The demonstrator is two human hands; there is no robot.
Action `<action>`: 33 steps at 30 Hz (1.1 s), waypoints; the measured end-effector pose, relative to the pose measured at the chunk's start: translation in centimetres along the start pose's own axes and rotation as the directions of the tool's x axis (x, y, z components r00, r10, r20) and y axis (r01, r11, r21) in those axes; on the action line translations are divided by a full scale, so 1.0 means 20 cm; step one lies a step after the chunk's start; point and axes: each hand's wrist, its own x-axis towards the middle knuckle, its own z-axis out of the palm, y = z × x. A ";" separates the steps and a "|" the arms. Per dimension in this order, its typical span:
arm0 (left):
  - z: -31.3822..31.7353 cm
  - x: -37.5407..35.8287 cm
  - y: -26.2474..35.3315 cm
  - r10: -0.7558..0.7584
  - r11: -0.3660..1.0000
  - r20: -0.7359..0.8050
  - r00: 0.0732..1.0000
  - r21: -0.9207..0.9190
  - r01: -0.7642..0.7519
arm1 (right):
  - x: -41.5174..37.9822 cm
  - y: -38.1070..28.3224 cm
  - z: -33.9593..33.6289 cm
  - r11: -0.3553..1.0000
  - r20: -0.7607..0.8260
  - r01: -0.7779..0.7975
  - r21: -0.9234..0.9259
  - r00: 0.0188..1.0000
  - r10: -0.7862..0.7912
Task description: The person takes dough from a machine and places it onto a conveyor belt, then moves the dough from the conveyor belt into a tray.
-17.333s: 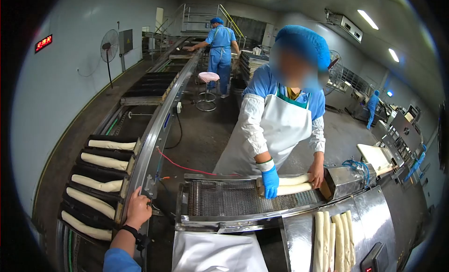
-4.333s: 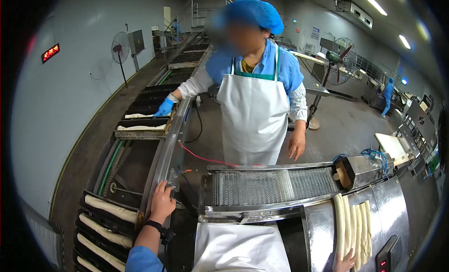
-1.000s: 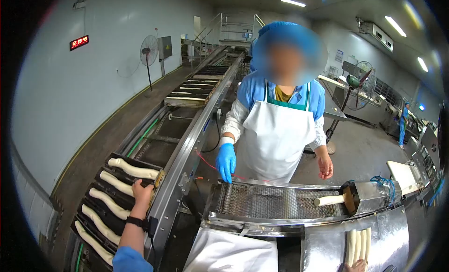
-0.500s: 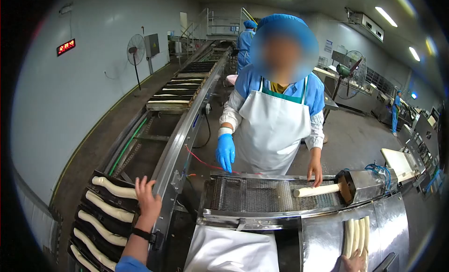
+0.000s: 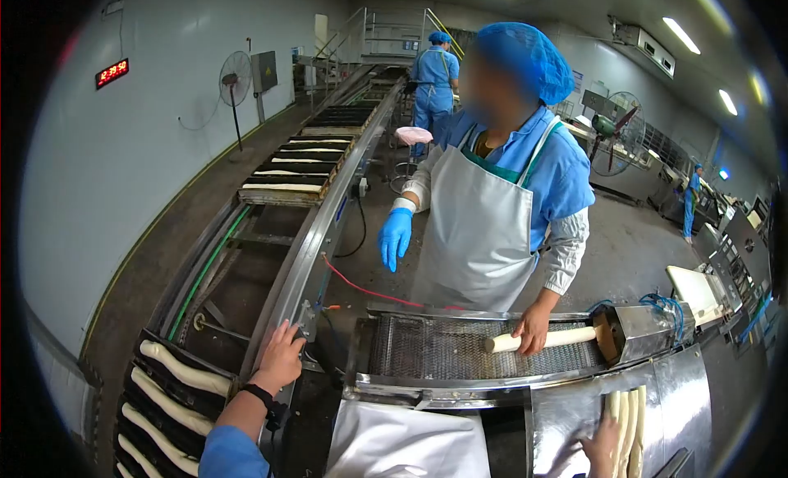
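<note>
My left hand [image 5: 281, 359] is open, fingers apart, at the metal side rail [image 5: 289, 291] of the long conveyor. Left of it, black baking trays [image 5: 174, 389] carry several long pale dough strips [image 5: 185, 369]. At the lower right, my right hand [image 5: 604, 445] lies against the left side of a row of dough strips [image 5: 630, 429] on the steel table [image 5: 677, 408]. Its thumb is spread away and its fingertips touch the leftmost strip, partly covering it.
Across from me, a co-worker's bare hand [image 5: 535, 326] rests on a dough roll [image 5: 566, 337] at the mesh conveyor [image 5: 427, 347]; their gloved hand [image 5: 396, 238] hangs beside it. White cloth [image 5: 406, 441] lies in front of me. More filled trays [image 5: 287, 172] stand farther along the line.
My left hand has moved right, off the trays to the rail. My right hand has shifted left on the strips. The trays slid down-left; the co-worker turned and laid a hand on the roll.
</note>
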 end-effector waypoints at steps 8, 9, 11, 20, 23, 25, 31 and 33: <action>-0.04 0.02 0.04 -0.034 0.999 -0.012 0.999 -0.019 0.034 | 0.33 -0.82 0.09 0.929 -0.034 0.346 0.131 0.938 -0.345; -0.02 0.02 0.02 -0.053 0.997 -0.027 0.998 -0.052 0.051 | 0.34 -0.86 0.10 0.934 -0.004 0.332 0.133 0.943 -0.334; -0.01 0.03 0.00 -0.086 0.994 -0.008 0.996 -0.072 0.085 | 0.37 -0.84 0.23 0.945 -0.072 0.278 0.172 0.960 -0.270; -0.04 0.08 0.05 -0.142 0.990 0.041 0.989 -0.017 0.143 | 0.39 -0.73 0.17 0.972 0.002 -0.183 0.148 0.983 0.185; -0.05 0.07 0.04 -0.125 0.992 0.023 0.992 -0.026 0.126 | 0.44 -0.72 0.20 0.964 -0.038 -0.202 0.175 0.977 0.212; -0.04 0.08 0.02 -0.132 0.991 0.022 0.991 -0.025 0.132 | 0.47 -0.75 0.19 0.960 -0.051 -0.213 0.183 0.973 0.226; -0.05 0.07 0.03 -0.137 0.991 0.038 0.990 -0.002 0.137 | 0.64 -0.80 0.21 0.995 -0.134 -0.059 0.075 0.989 0.069; -0.04 0.07 0.05 -0.151 0.989 0.043 0.988 0.005 0.151 | 0.72 -0.79 0.24 0.999 -0.171 -0.015 0.052 0.985 0.024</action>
